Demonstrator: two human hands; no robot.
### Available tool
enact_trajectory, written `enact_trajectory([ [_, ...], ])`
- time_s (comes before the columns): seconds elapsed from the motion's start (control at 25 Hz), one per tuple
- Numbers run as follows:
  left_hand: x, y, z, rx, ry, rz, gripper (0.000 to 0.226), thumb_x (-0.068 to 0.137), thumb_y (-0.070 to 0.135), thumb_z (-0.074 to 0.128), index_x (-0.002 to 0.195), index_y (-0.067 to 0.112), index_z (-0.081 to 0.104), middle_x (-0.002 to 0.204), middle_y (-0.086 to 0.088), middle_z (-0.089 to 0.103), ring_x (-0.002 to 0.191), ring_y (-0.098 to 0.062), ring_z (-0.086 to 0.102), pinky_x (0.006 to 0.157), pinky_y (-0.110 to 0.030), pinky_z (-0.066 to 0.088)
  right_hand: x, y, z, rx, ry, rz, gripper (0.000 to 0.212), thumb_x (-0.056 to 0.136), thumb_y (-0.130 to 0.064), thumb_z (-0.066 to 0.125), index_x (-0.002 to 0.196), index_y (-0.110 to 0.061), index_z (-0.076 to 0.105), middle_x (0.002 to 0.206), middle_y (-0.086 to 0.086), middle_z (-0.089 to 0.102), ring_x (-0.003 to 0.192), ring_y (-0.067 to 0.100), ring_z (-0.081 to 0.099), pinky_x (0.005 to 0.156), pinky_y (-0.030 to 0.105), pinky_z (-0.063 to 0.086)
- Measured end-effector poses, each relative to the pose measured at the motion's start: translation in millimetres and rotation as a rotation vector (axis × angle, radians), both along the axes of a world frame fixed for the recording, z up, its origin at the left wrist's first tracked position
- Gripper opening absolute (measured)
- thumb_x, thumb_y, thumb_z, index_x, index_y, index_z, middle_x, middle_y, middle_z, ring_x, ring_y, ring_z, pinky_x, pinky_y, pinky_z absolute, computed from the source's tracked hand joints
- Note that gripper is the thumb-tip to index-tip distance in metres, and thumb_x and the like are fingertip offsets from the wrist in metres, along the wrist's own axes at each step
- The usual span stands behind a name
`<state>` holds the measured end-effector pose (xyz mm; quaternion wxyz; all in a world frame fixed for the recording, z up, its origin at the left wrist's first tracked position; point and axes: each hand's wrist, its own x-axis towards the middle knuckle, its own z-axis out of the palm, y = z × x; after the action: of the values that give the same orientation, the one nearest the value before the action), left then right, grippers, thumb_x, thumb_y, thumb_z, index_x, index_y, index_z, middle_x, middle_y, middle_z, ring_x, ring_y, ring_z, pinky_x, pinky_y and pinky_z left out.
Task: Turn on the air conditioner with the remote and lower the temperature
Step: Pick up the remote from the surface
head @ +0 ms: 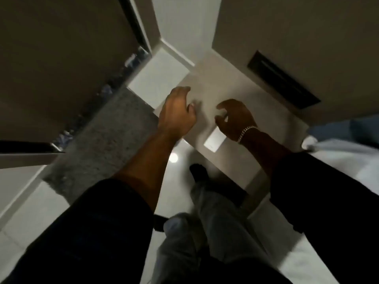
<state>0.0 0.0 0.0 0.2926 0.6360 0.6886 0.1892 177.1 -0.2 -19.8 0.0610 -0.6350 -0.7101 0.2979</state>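
Observation:
A flat white rectangular object, likely the remote [213,141], lies near the front edge of a small white bedside table [235,78]. My right hand [235,118], with a chain bracelet at the wrist, hovers just above and behind the remote, fingers curled and apart, holding nothing. Left of it, my left hand [176,111] is over the table's left edge, also empty with loose fingers. The frame is blurred by motion. No air conditioner unit is clearly visible.
A dark rectangular slot [283,83] is set in the wall to the right of the table. A bed with white sheets [338,160] lies at right. A grey rug [102,140] covers the floor at left, beside a dark-framed panel. My foot [198,173] is on the glossy floor.

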Motion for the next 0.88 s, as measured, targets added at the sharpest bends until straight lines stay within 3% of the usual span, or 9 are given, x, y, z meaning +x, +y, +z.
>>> enact_trajectory([
  [0.2, 69.0, 2.8, -118.8, -0.318, -0.029, -0.14, 0.038, 0.086, 0.011, 0.055, 0.123, 0.005, 0.056, 0.125, -0.02, 0.06, 0.116, -0.035, 0.056, 0.092, -0.034, 0.044, 43.3, -9.7, -106.1, -0.185, -0.09, -0.281, 0.039, 0.082, -0.024, 0.057, 0.119, -0.009, 0.053, 0.115, 0.017, 0.065, 0.105, 0.034, 0.06, 0.088, 0.039, 0.048],
  [0.32, 92.4, 3.4, -159.1, -0.405, 0.005, -0.23, 0.031, 0.086, 0.011, 0.049, 0.114, -0.001, 0.056, 0.115, -0.024, 0.062, 0.108, -0.038, 0.057, 0.084, -0.032, 0.042, 40.3, -15.5, -139.4, -0.27, -0.011, -0.506, 0.045, 0.082, -0.021, 0.056, 0.122, -0.004, 0.044, 0.112, 0.023, 0.064, 0.099, 0.039, 0.061, 0.084, 0.042, 0.051],
  [0.44, 104.2, 3.2, -172.9, -0.449, -0.015, -0.168, 0.028, 0.084, 0.007, 0.051, 0.108, -0.002, 0.061, 0.11, -0.02, 0.065, 0.102, -0.033, 0.059, 0.077, -0.024, 0.041, 27.7, -24.7, -159.9, -0.295, 0.165, -0.671, 0.038, 0.082, -0.018, 0.059, 0.115, -0.003, 0.045, 0.106, 0.021, 0.067, 0.09, 0.031, 0.065, 0.082, 0.038, 0.055],
  [0.52, 102.6, 10.3, -177.0, -0.535, -0.073, -0.017, 0.023, 0.084, 0.007, 0.054, 0.104, 0.003, 0.066, 0.104, -0.01, 0.067, 0.092, -0.024, 0.06, 0.069, -0.015, 0.045, 21.0, -25.3, -168.7, -0.276, 0.178, -0.749, 0.039, 0.082, -0.024, 0.063, 0.112, -0.003, 0.049, 0.107, 0.017, 0.067, 0.094, 0.031, 0.065, 0.083, 0.039, 0.055],
  [0.6, 94.3, 16.5, -177.7, -0.632, -0.184, 0.136, 0.023, 0.083, 0.005, 0.053, 0.101, 0.004, 0.069, 0.107, -0.012, 0.07, 0.096, -0.027, 0.065, 0.075, -0.03, 0.058, 16.1, -25.9, -172.0, -0.296, 0.151, -0.761, 0.042, 0.082, -0.031, 0.063, 0.112, -0.003, 0.052, 0.108, 0.016, 0.067, 0.1, 0.033, 0.062, 0.085, 0.037, 0.052],
  [0.68, 80.3, 17.7, -173.1, -0.645, -0.238, 0.171, 0.023, 0.084, 0.004, 0.052, 0.099, 0.002, 0.07, 0.11, -0.02, 0.07, 0.103, -0.034, 0.066, 0.09, -0.043, 0.056, 7.4, -24.7, -167.3, -0.307, 0.155, -0.729, 0.042, 0.084, -0.033, 0.061, 0.111, -0.001, 0.055, 0.109, 0.018, 0.066, 0.102, 0.033, 0.061, 0.085, 0.035, 0.048],
  [0.76, 56.1, 15.2, -154.9, -0.634, -0.268, 0.211, 0.022, 0.087, 0.005, 0.053, 0.101, 0.004, 0.07, 0.113, -0.019, 0.07, 0.103, -0.031, 0.065, 0.093, -0.043, 0.055, -9.3, -20.3, -149.7, -0.279, 0.158, -0.656, 0.039, 0.086, -0.034, 0.06, 0.105, 0.0, 0.058, 0.105, 0.018, 0.067, 0.098, 0.033, 0.061, 0.081, 0.031, 0.045],
  [0.88, 18.1, 11.5, -118.3, -0.586, -0.347, 0.295, 0.018, 0.088, 0.001, 0.054, 0.094, 0.009, 0.07, 0.109, -0.017, 0.071, 0.097, -0.03, 0.067, 0.086, -0.043, 0.058, -40.3, -8.7, -112.8, -0.253, 0.243, -0.574, 0.024, 0.084, -0.032, 0.062, 0.088, -0.009, 0.059, 0.101, 0.016, 0.069, 0.093, 0.03, 0.065, 0.08, 0.033, 0.052],
])
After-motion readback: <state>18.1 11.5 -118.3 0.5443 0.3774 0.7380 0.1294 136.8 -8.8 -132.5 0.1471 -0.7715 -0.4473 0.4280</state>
